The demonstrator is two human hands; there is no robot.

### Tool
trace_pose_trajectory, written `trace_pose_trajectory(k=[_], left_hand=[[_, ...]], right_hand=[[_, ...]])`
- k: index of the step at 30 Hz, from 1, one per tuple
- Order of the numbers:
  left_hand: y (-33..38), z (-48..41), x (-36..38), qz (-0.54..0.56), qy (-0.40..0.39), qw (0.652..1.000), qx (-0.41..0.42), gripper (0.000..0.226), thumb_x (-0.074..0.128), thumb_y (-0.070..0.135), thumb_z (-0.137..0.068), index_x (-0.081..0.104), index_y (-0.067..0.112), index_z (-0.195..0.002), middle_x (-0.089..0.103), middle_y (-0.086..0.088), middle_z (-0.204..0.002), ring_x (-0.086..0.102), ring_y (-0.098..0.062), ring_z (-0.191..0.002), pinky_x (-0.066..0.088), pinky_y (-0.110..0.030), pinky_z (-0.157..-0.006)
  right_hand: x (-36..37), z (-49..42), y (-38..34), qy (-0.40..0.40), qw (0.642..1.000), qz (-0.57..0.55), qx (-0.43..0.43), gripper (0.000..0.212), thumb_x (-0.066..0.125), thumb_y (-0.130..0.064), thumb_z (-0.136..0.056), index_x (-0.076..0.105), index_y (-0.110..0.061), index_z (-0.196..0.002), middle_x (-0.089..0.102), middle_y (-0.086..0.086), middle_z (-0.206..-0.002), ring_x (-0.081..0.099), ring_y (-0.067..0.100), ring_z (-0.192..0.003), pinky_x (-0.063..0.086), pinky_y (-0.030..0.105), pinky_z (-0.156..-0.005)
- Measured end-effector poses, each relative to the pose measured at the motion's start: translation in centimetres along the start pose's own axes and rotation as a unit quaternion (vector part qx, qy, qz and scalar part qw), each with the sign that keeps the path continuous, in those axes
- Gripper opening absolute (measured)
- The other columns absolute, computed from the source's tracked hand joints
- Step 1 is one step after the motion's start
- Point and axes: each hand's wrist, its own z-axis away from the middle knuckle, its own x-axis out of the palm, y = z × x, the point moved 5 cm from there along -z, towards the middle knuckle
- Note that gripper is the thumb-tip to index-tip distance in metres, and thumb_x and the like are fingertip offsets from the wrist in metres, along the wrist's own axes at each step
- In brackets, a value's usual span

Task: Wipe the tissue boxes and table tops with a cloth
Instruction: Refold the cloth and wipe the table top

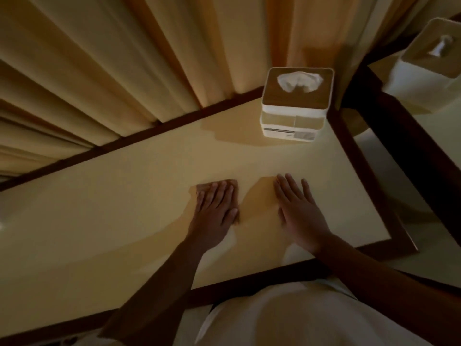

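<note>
Cream worktop (124, 208), dark-edged: a small brown cloth (230, 183) lies flat under the left hand (214, 211), its fingers (219, 193) straight and close together. The right hand (299, 213) is beside it, fingers (290, 186) spread, holding nothing. A white tissue box (296, 103) stands beyond them.

Cream table (124, 208), dark wood rim, fills mid-frame. Tissue box (295, 103) stands upper right on it, brown cloth (230, 183) lies flat at centre. Second table (444, 141) far right carries another tissue box (424, 71).
</note>
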Motion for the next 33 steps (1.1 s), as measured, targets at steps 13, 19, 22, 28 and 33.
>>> trace_pose_trajectory(k=[13, 19, 22, 28, 33], left_hand=[[-3.9, -9.0, -4.2, 0.047, 0.001, 0.997, -0.059, 0.066, 0.014, 0.047, -0.111, -0.015, 0.025, -0.166, -0.018, 0.002, -0.174, -0.019, -0.022, -0.160, -0.016, -0.052, -0.126], [-7.9, -3.5, -2.7, -0.053, 0.050, 0.986, 0.149, 0.063, 0.026, 0.050, -0.110, 0.023, 0.023, -0.167, 0.022, 0.000, -0.174, 0.017, -0.024, -0.161, 0.014, -0.054, -0.128], [-12.8, -3.8, -3.6, -0.072, 0.055, 0.990, 0.108, 0.064, 0.023, 0.052, -0.110, 0.028, 0.021, -0.166, 0.025, -0.001, -0.173, 0.019, -0.025, -0.160, 0.017, -0.056, -0.127], [-12.1, -9.6, -5.3, 0.012, 0.027, 0.998, -0.052, 0.064, 0.009, 0.050, -0.110, -0.007, 0.025, -0.168, -0.015, 0.005, -0.175, -0.018, -0.020, -0.160, -0.013, -0.051, -0.127], [-5.9, -9.4, -4.3, -0.017, 0.040, 0.997, 0.060, 0.065, 0.014, 0.048, -0.111, 0.004, 0.020, -0.169, -0.002, -0.001, -0.176, -0.005, -0.024, -0.162, -0.003, -0.056, -0.128]], right_hand=[[2.5, -6.4, -7.1, 0.016, 0.997, -0.006, 0.071, 0.064, 0.029, -0.033, -0.105, 0.033, 0.001, -0.159, 0.031, 0.019, -0.167, 0.022, 0.036, -0.158, 0.016, 0.059, -0.128], [4.8, -7.4, -9.0, 0.014, 0.996, 0.024, 0.090, 0.065, 0.029, -0.031, -0.104, 0.031, 0.001, -0.160, 0.028, 0.018, -0.169, 0.019, 0.036, -0.158, 0.011, 0.057, -0.129], [5.3, -7.1, -9.2, 0.038, 0.993, 0.058, 0.100, 0.063, 0.034, -0.028, -0.105, 0.029, 0.001, -0.161, 0.027, 0.017, -0.169, 0.020, 0.035, -0.159, 0.011, 0.057, -0.129], [5.0, -7.1, -9.5, 0.048, 0.989, 0.078, 0.113, 0.064, 0.030, -0.031, -0.105, 0.029, 0.001, -0.161, 0.026, 0.017, -0.170, 0.019, 0.035, -0.159, 0.013, 0.057, -0.128], [4.9, -7.1, -9.5, 0.055, 0.989, 0.067, 0.116, 0.064, 0.035, -0.030, -0.104, 0.030, -0.001, -0.161, 0.026, 0.016, -0.170, 0.018, 0.033, -0.160, 0.013, 0.057, -0.128]])
